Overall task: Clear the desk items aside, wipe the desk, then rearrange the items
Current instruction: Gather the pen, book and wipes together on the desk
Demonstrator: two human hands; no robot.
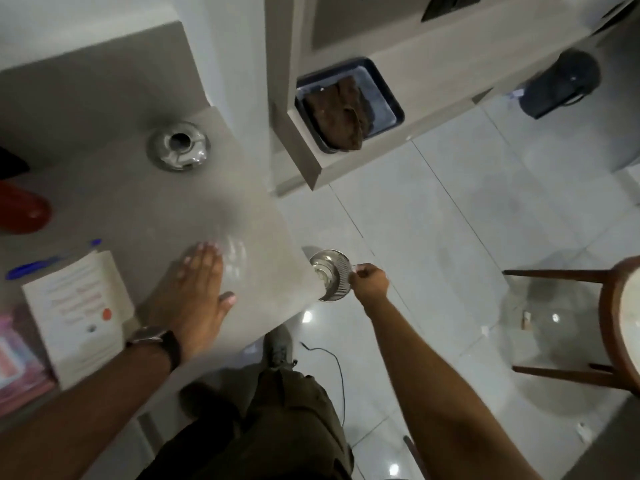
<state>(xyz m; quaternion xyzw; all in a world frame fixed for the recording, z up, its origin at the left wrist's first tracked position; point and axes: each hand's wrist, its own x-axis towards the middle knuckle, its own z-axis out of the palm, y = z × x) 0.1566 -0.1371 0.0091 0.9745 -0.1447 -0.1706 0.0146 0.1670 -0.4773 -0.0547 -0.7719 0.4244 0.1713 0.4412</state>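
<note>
left hand (202,289) flat, empty, palm on desk (145,209). right hand (369,280) pinches metal dish (329,275) off desk's corner. likely sweeping crumbs: keep dish rim tucked under edge, sweep slowly toward it.

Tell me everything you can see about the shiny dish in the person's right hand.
The dish is a small round bowl-like piece that looks like clear ribbed glass or polished metal; blur makes it hard to say which. The right hand pinches its rim, holding it tilted just past the desk corner, over the pale tiled floor. Whether it touches the desk edge is unclear.
</note>
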